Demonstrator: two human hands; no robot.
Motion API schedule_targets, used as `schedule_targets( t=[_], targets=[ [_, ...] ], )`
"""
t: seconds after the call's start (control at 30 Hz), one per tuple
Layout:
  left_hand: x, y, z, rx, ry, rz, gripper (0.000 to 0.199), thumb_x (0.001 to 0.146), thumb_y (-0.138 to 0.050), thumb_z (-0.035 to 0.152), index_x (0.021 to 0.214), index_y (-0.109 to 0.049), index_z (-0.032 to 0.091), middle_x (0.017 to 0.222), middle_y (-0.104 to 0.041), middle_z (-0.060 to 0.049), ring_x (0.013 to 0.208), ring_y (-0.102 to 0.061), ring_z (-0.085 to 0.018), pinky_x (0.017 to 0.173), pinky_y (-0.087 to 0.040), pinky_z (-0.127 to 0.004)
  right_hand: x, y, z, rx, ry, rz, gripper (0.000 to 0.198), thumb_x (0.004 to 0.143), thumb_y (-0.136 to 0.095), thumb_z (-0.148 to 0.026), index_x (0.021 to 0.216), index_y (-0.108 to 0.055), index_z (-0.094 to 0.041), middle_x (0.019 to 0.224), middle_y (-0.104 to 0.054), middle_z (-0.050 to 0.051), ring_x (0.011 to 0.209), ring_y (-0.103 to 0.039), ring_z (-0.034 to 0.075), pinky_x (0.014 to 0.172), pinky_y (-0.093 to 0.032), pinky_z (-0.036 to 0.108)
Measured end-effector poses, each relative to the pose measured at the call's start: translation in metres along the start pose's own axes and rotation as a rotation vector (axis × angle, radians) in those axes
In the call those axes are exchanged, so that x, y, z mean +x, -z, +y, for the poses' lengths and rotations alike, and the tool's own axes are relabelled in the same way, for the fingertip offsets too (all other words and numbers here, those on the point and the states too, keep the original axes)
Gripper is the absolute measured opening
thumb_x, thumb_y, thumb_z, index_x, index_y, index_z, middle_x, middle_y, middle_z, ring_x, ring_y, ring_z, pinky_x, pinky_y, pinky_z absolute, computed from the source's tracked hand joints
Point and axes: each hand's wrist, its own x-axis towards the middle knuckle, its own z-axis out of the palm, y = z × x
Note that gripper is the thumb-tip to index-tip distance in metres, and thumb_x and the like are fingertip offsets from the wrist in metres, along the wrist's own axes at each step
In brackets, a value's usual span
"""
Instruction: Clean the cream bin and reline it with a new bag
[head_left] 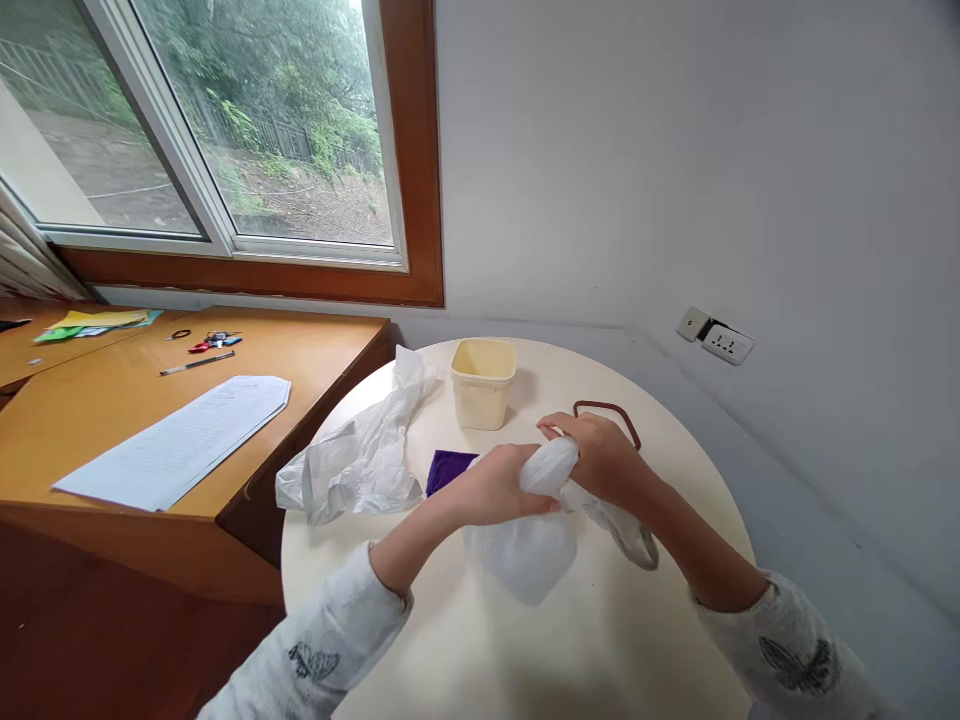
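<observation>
— Where is the white bag (pixel 525 560)?
— Over the near part of the round table (pixel 427 625), between the two hands. Part of it bulges up in the gap between them, a rounded portion hangs below the left hand, and a loose end trails under the right wrist.

— What is the left hand (pixel 496 488) doing?
— Its fingers and thumb are curled around the bunched plastic.

— And the right hand (pixel 600 455)?
— It grips the bunched plastic too, from the other side; I can't tell exactly how its fingers close, as the back of the hand covers some of them.

— What lies around them?
— A cream bin (pixel 484 395) stands upright farther back. A brown frame (pixel 600 405) lies just beyond the right hand, partly hidden by it. A purple cloth (pixel 448 469) shows behind the left forearm, and a second, crumpled bag (pixel 367 460) is spread along the table's left side.
</observation>
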Motion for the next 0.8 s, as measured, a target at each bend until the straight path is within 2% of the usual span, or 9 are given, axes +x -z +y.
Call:
schedule_targets(
  t=[0.1,0.2,0.3,0.43,0.53,0.6,0.7,0.8],
  targets=[
    [0.002,-0.008,0.005,0.405,-0.030,0.291,0.006,0.074,-0.052,0.022,0.079,-0.051,0.020,0.074,-0.058,0.001,0.067,-0.053,-0.017,0.060,-0.038,-0.029,-0.007,0.005,0.001,0.002,-0.003,0.130,0.021,0.078,-0.045,-0.017,0.091,-0.061,-0.019,0.064,-0.062,0.002,0.055,-0.046,0.014,0.056,-0.031,0.024],
    [0.005,-0.024,-0.001,0.734,-0.170,0.405,0.004,0.075,-0.049,0.016,0.078,-0.051,0.018,0.076,-0.058,-0.002,0.071,-0.053,-0.019,0.067,-0.038,-0.033,-0.019,0.005,0.007,-0.008,-0.012,0.113,0.024,0.079,-0.042,-0.015,0.092,-0.062,-0.020,0.063,-0.060,0.001,0.055,-0.046,0.014,0.054,-0.029,0.023],
    [0.007,-0.047,-0.016,0.892,-0.239,0.349,0.010,0.077,-0.051,0.019,0.086,-0.052,0.016,0.082,-0.057,-0.005,0.075,-0.052,-0.021,0.067,-0.038,-0.035,-0.035,-0.002,0.016,-0.050,-0.047,-0.074,0.028,0.073,-0.043,-0.009,0.091,-0.062,-0.020,0.060,-0.059,0.001,0.054,-0.046,0.013,0.053,-0.027,0.023],
    [0.006,-0.079,-0.033,0.919,-0.253,0.215,0.026,0.077,-0.055,0.029,0.098,-0.051,0.013,0.086,-0.056,-0.007,0.081,-0.052,-0.023,0.070,-0.038,-0.036,-0.061,-0.015,0.027,-0.005,-0.119,-0.371,0.035,0.066,-0.041,-0.004,0.088,-0.063,-0.021,0.066,-0.063,0.002,0.060,-0.051,0.014,0.054,-0.027,0.023],
    [0.002,-0.095,-0.038,0.899,-0.248,0.149,0.030,0.076,-0.057,0.036,0.094,-0.054,0.012,0.090,-0.055,-0.009,0.087,-0.051,-0.025,0.076,-0.038,-0.038,-0.081,-0.023,0.028,0.120,-0.161,-0.498,0.025,0.067,-0.042,-0.005,0.075,-0.062,-0.019,0.067,-0.064,0.002,0.060,-0.052,0.013,0.052,-0.027,0.022],
    [-0.001,-0.101,-0.040,0.881,-0.253,0.125,0.035,0.073,-0.058,0.040,0.094,-0.054,0.011,0.100,-0.055,-0.012,0.096,-0.049,-0.028,0.085,-0.036,-0.041,-0.091,-0.028,0.025,0.224,-0.161,-0.556,0.016,0.069,-0.044,-0.009,0.067,-0.058,-0.017,0.066,-0.064,0.002,0.058,-0.053,0.013,0.050,-0.028,0.022],
    [-0.004,-0.105,-0.046,0.874,-0.319,0.084,0.045,0.070,-0.059,0.042,0.101,-0.052,0.010,0.128,-0.043,-0.019,0.119,-0.037,-0.034,0.102,-0.020,-0.047,-0.103,-0.038,0.020,0.365,-0.150,-0.607,0.011,0.071,-0.048,-0.013,0.071,-0.058,-0.017,0.072,-0.067,0.003,0.061,-0.057,0.015,0.052,-0.033,0.022],
    [-0.005,-0.107,-0.051,0.863,-0.366,0.023,0.055,0.069,-0.060,0.039,0.112,-0.046,0.008,0.135,-0.038,-0.021,0.128,-0.028,-0.033,0.108,-0.002,-0.047,-0.110,-0.052,0.017,0.407,-0.194,-0.582,0.017,0.068,-0.048,-0.007,0.076,-0.059,-0.017,0.082,-0.069,0.005,0.071,-0.061,0.017,0.058,-0.037,0.022]
  ],
)
